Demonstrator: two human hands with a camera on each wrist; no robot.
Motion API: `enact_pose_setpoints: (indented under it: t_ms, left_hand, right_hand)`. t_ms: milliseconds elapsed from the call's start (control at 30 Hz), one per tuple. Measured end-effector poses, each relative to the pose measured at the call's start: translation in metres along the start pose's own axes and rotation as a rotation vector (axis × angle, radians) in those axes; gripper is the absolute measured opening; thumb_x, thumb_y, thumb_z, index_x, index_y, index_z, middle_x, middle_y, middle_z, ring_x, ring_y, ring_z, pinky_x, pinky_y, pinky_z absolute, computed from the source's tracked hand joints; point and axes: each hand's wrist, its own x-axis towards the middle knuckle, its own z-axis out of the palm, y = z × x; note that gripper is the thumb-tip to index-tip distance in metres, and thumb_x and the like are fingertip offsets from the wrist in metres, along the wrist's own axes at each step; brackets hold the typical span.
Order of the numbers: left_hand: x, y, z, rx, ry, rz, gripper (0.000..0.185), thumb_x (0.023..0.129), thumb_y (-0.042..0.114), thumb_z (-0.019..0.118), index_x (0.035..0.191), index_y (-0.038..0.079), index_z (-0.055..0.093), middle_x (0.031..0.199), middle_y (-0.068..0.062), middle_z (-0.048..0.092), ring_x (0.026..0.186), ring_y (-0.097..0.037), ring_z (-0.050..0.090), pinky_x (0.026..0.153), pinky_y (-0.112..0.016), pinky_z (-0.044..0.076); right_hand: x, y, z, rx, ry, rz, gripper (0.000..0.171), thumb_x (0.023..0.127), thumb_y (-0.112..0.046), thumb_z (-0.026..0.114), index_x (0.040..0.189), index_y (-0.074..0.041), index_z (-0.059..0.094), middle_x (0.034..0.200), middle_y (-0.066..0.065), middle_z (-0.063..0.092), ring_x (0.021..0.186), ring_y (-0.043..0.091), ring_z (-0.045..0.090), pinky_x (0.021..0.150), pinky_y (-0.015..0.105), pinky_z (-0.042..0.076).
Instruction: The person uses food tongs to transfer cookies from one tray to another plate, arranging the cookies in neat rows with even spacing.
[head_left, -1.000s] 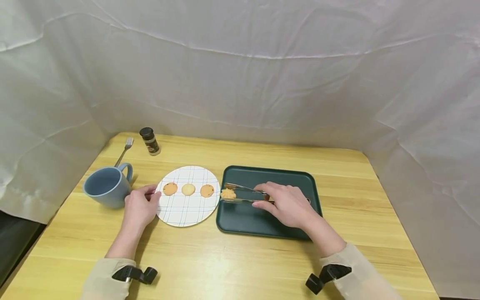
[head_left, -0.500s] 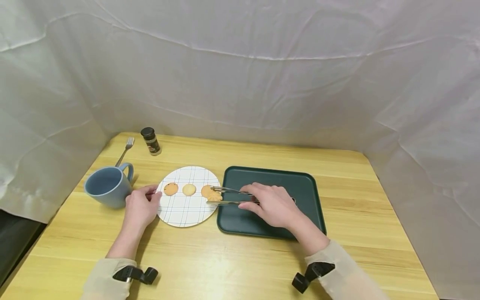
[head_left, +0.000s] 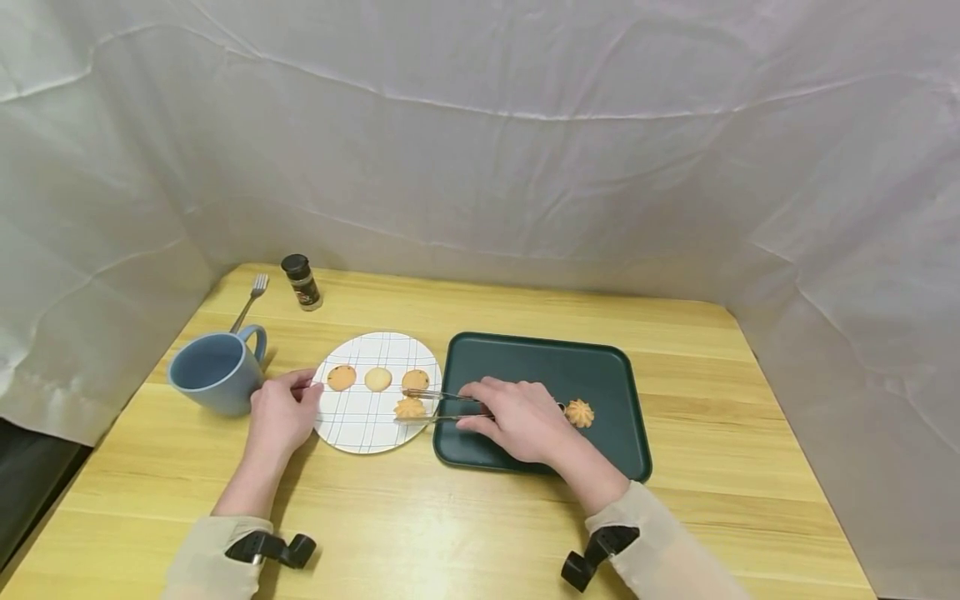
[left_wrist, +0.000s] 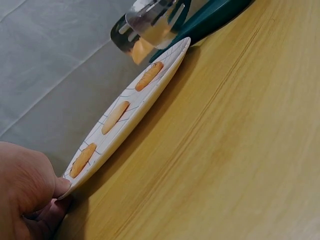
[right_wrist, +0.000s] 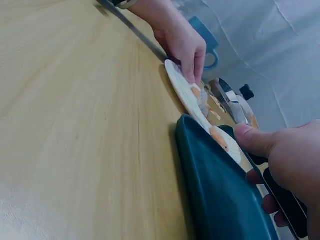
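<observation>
My left hand pinches the left rim of a round white plate with a blue check pattern. Three round cookies lie across the plate in a row. Metal tongs are in my right hand, thumb on one arm and fingers on the other. Between the tong tips is a star-shaped piped cookie, over the plate in front of the rightmost round cookie. In the left wrist view this cookie shows at the tong ends, above the plate. Another piped cookie lies on the dark green tray.
Left of my left hand stands a blue mug, with a fork behind it. A black-capped spice jar is at the back left. Pale cloth hangs around the wooden table.
My right hand has moved left with the tongs, carrying the piped cookie from the tray's left edge onto the plate area. The other piped cookie has come into view. My left hand stays put.
</observation>
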Motion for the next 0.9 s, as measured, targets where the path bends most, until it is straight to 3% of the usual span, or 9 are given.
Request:
enact_pose_setpoints:
  t_ms: [300,900]
  left_hand:
    - [0.001,-0.002,0.0,0.006,0.006,0.013,0.036,0.104,0.016,0.064,0.133,-0.004,0.069,0.108,-0.019,0.073,0.099,-0.033,0.065,0.086,-0.044,0.048]
    - [0.001,-0.002,0.0,0.003,0.005,0.009,0.036,0.105,0.016,0.064,0.133,-0.005,0.069,0.107,-0.019,0.072,0.098,-0.032,0.065,0.085,-0.043,0.049]
  right_hand:
    - [0.004,-0.002,0.006,-0.013,-0.003,-0.024,0.046,0.103,-0.055,0.063,0.134,-0.022,0.07,0.11,-0.005,0.071,0.063,0.008,0.056,0.05,0.027,0.039]
    - [0.011,-0.003,0.006,-0.045,-0.028,-0.019,0.047,0.104,-0.056,0.061,0.137,-0.024,0.069,0.119,-0.005,0.071,0.072,0.016,0.066,0.054,0.029,0.044]
